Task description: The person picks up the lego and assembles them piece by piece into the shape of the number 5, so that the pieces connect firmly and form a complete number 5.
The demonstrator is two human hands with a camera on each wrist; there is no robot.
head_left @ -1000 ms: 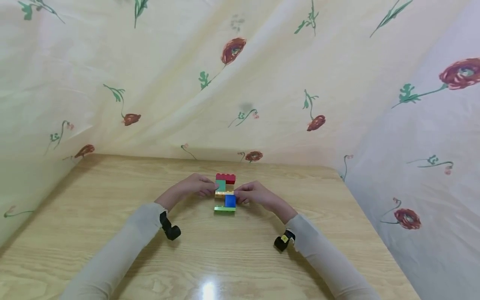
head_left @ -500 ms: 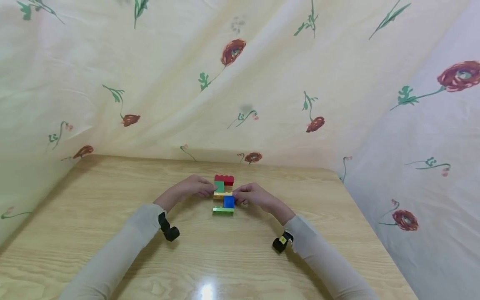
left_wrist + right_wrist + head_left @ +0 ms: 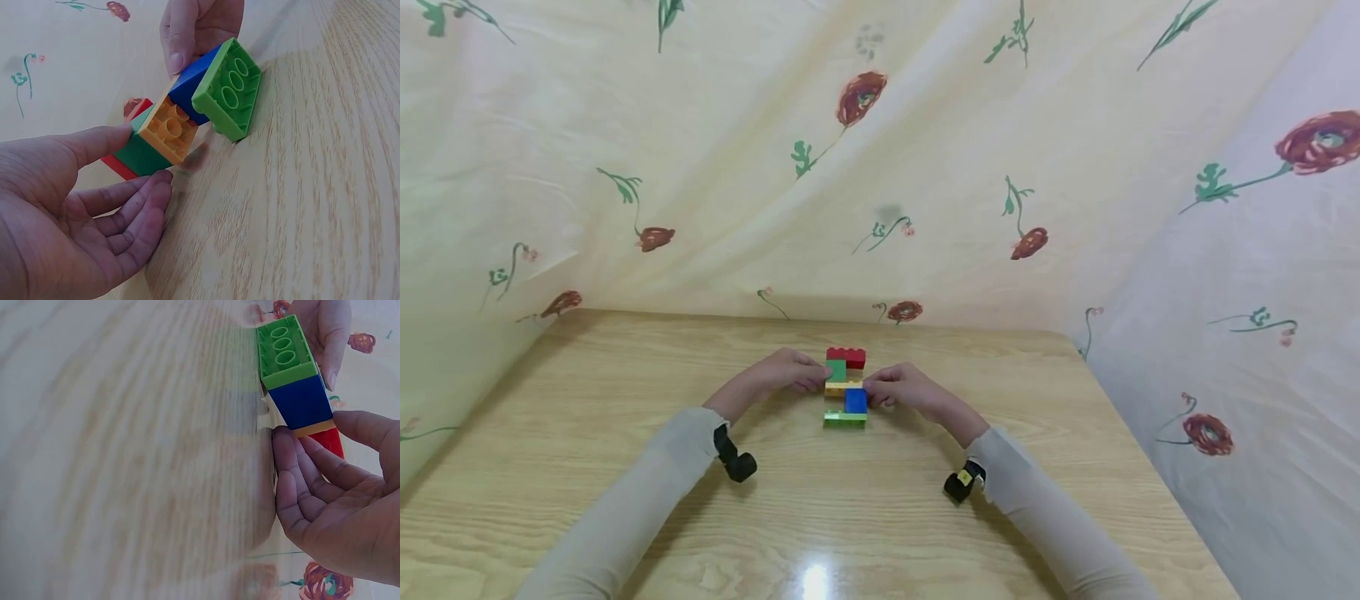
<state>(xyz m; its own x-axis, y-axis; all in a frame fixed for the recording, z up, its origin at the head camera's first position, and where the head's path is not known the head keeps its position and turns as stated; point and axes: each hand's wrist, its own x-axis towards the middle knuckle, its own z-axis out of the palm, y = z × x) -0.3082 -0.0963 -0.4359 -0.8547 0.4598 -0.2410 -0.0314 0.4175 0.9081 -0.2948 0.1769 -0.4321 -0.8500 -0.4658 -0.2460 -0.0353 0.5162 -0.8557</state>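
Joined building bricks form one zigzag piece in the middle of the head view. From far to near come a red brick (image 3: 846, 358), a dark green brick (image 3: 837, 369), an orange-yellow brick (image 3: 169, 127), a blue brick (image 3: 856, 402) and a light green brick (image 3: 845, 419). My left hand (image 3: 781, 372) pinches the piece at the dark green brick, thumb above and fingers below. From the other side, my right hand (image 3: 912, 390) grips it near the orange-yellow and blue bricks. In the left wrist view the light green brick's hollow underside (image 3: 235, 82) shows. Fingers partly hide the red brick there.
The piece lies on or just over a wood-grain table (image 3: 850, 517); which, I cannot tell. A flower-printed cloth (image 3: 737, 167) hangs behind the table and along its sides. Each wrist carries a small black camera (image 3: 739, 464).
The head view shifts slightly. Both hands keep the same hold on the brick piece.
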